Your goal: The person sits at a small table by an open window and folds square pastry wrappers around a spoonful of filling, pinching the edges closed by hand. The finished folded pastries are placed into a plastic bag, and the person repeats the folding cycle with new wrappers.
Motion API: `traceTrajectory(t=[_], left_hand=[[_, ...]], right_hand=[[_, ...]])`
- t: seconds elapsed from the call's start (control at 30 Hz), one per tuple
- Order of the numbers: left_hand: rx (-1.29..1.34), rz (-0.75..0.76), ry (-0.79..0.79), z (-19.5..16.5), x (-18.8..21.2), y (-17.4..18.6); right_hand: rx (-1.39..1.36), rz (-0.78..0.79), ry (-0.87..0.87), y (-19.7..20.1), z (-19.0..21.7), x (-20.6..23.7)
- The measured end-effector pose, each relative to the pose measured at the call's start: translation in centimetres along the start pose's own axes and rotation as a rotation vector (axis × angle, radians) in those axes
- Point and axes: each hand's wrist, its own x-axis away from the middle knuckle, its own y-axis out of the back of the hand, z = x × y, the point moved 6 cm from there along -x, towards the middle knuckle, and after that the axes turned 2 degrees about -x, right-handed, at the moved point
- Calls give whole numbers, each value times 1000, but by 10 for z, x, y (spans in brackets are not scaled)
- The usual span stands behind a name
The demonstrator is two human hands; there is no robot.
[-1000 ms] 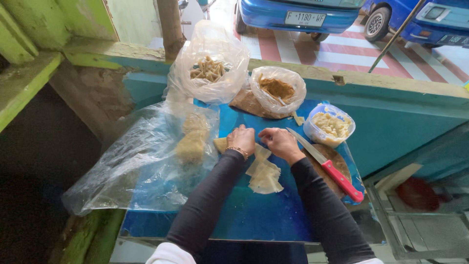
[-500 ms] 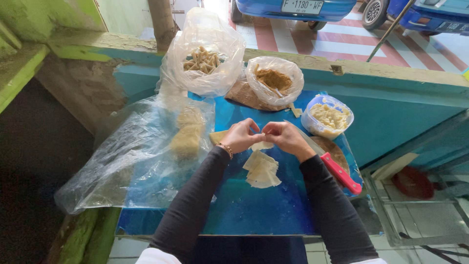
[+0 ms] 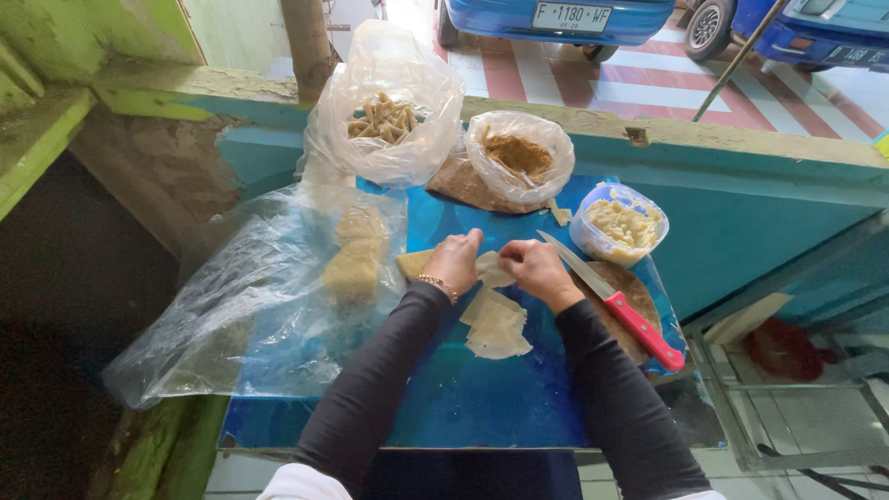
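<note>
Left hand (image 3: 454,262) and right hand (image 3: 532,268) close together at centre of blue surface (image 3: 482,407), fingers pinched shut on thin pale translucent wrapper sheet (image 3: 492,269) held between them. Small stack of same pale wrapper sheets (image 3: 495,326) lying on surface just at 6 o'clock of hands. Red-handled knife (image 3: 616,303) at 3 o'clock, resting on round wooden board (image 3: 632,287). Clear plastic tub of pale yellow filling (image 3: 619,223) at 2 o'clock. Clear bag of brown crumbs (image 3: 519,159) at 12 o'clock; clear bag of rolled pieces (image 3: 384,116) at 11 o'clock. Large crumpled clear plastic sheet (image 3: 241,306) at 9 o'clock.
</note>
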Motion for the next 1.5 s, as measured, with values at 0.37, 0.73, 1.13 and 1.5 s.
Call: traceTrajectory(t=[0.37, 0.73, 1.13, 1.5], left_hand=[[-295, 103, -213, -23, 17, 21], [-322, 210, -233, -33, 30, 35], [208, -3, -258, -52, 64, 88], [330, -108, -120, -47, 58, 115]], right_hand=[[543, -54, 256, 20, 52, 21], [462, -348, 383, 72, 56, -21], [475, -288, 45, 106, 44, -162], [365, -228, 131, 94, 49, -211]])
